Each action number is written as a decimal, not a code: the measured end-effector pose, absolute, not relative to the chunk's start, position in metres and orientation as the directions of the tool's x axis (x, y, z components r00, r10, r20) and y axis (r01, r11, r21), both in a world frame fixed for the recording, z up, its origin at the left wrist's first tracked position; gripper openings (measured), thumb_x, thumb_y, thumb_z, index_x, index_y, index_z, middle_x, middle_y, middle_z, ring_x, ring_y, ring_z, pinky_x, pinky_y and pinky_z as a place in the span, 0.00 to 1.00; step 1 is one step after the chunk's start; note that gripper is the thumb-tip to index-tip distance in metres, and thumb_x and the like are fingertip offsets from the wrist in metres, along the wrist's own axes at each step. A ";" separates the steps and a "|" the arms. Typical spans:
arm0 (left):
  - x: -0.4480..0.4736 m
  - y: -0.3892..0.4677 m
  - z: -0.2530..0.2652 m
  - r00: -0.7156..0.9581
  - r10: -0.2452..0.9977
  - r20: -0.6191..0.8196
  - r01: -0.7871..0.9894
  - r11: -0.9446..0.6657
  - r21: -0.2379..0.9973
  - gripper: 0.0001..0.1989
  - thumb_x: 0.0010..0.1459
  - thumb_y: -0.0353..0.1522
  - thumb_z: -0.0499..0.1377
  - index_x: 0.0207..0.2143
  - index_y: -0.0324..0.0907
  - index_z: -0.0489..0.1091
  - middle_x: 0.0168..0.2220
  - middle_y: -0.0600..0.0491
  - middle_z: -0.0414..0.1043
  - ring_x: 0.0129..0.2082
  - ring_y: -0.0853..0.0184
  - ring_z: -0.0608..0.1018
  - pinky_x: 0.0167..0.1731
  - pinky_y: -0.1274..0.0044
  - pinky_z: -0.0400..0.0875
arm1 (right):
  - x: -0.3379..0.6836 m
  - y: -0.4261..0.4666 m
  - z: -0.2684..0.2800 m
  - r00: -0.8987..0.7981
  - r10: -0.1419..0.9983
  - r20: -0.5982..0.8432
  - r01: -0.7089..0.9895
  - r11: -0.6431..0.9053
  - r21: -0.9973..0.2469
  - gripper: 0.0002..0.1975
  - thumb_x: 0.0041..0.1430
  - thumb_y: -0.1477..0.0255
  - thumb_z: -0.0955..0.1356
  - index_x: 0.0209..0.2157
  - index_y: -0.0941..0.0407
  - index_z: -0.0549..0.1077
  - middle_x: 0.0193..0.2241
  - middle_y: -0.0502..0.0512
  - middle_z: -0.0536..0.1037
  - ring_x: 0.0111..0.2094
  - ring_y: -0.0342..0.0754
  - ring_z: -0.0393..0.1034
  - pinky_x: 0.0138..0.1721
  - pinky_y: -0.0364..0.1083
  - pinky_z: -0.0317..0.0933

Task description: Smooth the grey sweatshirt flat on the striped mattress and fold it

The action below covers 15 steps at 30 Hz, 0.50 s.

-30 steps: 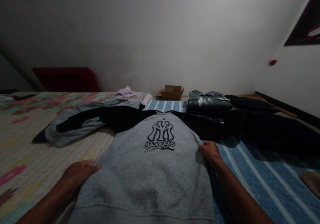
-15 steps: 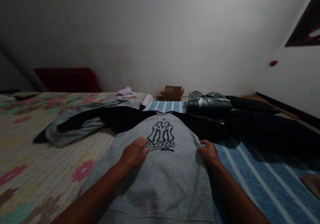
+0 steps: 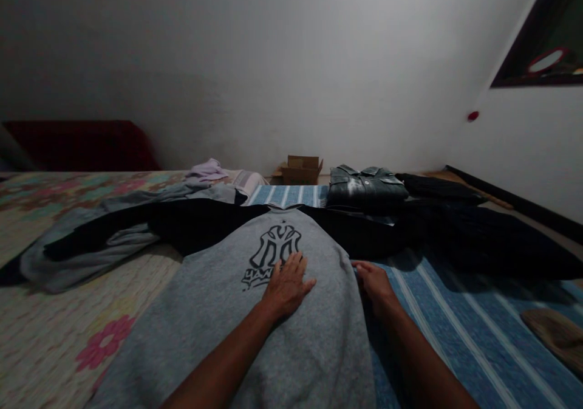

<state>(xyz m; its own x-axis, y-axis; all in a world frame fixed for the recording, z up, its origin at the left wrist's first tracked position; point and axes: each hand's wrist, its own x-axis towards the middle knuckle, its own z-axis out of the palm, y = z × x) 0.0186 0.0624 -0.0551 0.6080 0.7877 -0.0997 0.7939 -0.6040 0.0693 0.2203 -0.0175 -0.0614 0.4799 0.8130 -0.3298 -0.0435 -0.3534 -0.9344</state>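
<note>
A grey sweatshirt (image 3: 319, 330) with black sleeves and a dark "Yankees" print lies spread out, front up, its neck pointing away from me. My left hand (image 3: 288, 284) rests flat on the chest, fingers stretched out, covering part of the lettering. At the right side seam, just below the black sleeve (image 3: 364, 233), my right hand (image 3: 376, 284) has its fingers curled at the fabric's edge; its thumb is hidden. The left sleeve (image 3: 204, 217) bends over a heap of grey clothing (image 3: 54, 263).
Beneath are a blue striped cloth (image 3: 437, 312) and a floral cover (image 3: 104, 342). Behind stand a folded denim jacket (image 3: 364, 187) and a cardboard box (image 3: 300, 171). Dark clothes (image 3: 492, 239) lie right, near a brown item (image 3: 553, 333). A lilac cloth (image 3: 207, 171) lies back left.
My left hand has moved right across the print and flattened out on the chest. My right hand stays by the side seam, its fingers shifted slightly. The view has turned a little to the right.
</note>
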 end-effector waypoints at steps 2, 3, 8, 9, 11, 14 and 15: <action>0.018 0.064 -0.056 0.608 0.789 -0.088 0.794 -0.606 0.058 0.30 0.64 0.44 0.43 0.64 0.38 0.50 0.67 0.47 0.42 0.66 0.60 0.45 0.62 0.59 0.41 | 0.219 -0.018 -0.059 0.448 0.821 -0.354 -0.072 -0.362 -0.929 0.16 0.51 0.71 0.63 0.40 0.61 0.74 0.17 0.48 0.70 0.16 0.42 0.62 0.16 0.39 0.53; 0.018 0.064 -0.057 0.609 0.789 -0.079 0.793 -0.607 0.055 0.30 0.64 0.44 0.43 0.64 0.38 0.50 0.67 0.47 0.42 0.66 0.60 0.46 0.61 0.59 0.42 | 0.218 -0.018 -0.057 0.437 0.825 -0.359 -0.076 -0.364 -0.928 0.14 0.49 0.72 0.64 0.38 0.61 0.75 0.16 0.47 0.70 0.15 0.41 0.62 0.15 0.39 0.53; 0.018 0.063 -0.059 0.611 0.791 -0.025 0.791 -0.610 0.041 0.29 0.64 0.44 0.43 0.63 0.40 0.52 0.66 0.47 0.45 0.66 0.60 0.47 0.61 0.59 0.44 | 0.213 -0.018 -0.057 0.448 0.829 -0.335 -0.026 -0.362 -0.932 0.15 0.49 0.69 0.66 0.39 0.61 0.74 0.16 0.47 0.70 0.14 0.41 0.61 0.15 0.39 0.53; 0.018 0.063 -0.059 0.612 0.791 -0.019 0.791 -0.611 0.038 0.29 0.64 0.44 0.43 0.63 0.40 0.53 0.66 0.48 0.45 0.66 0.60 0.48 0.61 0.59 0.44 | 0.213 -0.017 -0.058 0.456 0.829 -0.325 -0.006 -0.363 -0.932 0.17 0.48 0.70 0.66 0.41 0.61 0.74 0.17 0.48 0.71 0.15 0.42 0.62 0.15 0.40 0.54; 0.018 0.063 -0.059 0.613 0.790 -0.017 0.790 -0.612 0.035 0.29 0.64 0.44 0.44 0.63 0.39 0.53 0.66 0.48 0.45 0.66 0.60 0.48 0.61 0.59 0.44 | 0.212 -0.015 -0.060 0.473 0.830 -0.297 0.043 -0.358 -0.933 0.21 0.46 0.71 0.67 0.43 0.62 0.73 0.21 0.50 0.74 0.19 0.44 0.67 0.18 0.41 0.57; 0.019 0.063 -0.058 0.606 0.795 -0.023 0.795 -0.605 0.038 0.30 0.63 0.45 0.44 0.63 0.39 0.53 0.66 0.47 0.46 0.66 0.60 0.49 0.61 0.59 0.44 | 0.212 -0.013 -0.064 0.484 0.841 -0.243 0.127 -0.342 -0.931 0.20 0.42 0.73 0.67 0.41 0.62 0.75 0.27 0.54 0.78 0.30 0.49 0.73 0.27 0.41 0.62; 0.019 0.063 -0.058 0.604 0.796 -0.022 0.796 -0.604 0.038 0.30 0.63 0.45 0.44 0.63 0.39 0.53 0.66 0.47 0.46 0.65 0.60 0.49 0.61 0.59 0.44 | 0.212 -0.012 -0.065 0.484 0.844 -0.230 0.153 -0.341 -0.928 0.19 0.41 0.73 0.66 0.39 0.61 0.76 0.28 0.54 0.79 0.32 0.49 0.73 0.29 0.41 0.63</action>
